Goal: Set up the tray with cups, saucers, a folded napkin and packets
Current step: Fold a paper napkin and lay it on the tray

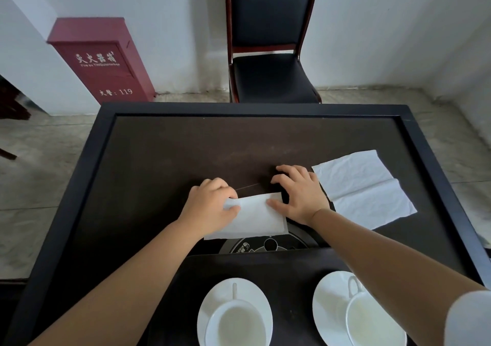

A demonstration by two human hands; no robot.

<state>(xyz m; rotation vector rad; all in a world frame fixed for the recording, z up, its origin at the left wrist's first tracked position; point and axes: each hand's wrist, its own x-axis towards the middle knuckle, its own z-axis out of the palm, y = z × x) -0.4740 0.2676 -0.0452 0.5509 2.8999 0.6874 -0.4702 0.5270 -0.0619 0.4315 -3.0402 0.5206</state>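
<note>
A white folded napkin point(252, 216) lies on the dark table point(164, 159) just beyond the tray. My left hand point(210, 207) pinches the napkin's left edge between thumb and curled fingers. My right hand point(299, 194) rests flat with its thumb pressing the napkin's right edge and its fingers spread on the table. On the dark tray point(289, 266) near me stand two white cups, the left cup point(235, 321) and the right cup point(374, 319), each on a white saucer: the left saucer point(212, 296) and the right saucer point(329, 292). No packets are visible.
A second, unfolded white napkin point(369, 186) lies to the right of my hands. A round black inset point(268, 244) shows between napkin and tray. A black chair point(271, 53) stands beyond the table's far edge, with a red fire-extinguisher box point(103, 61) on the floor at the left.
</note>
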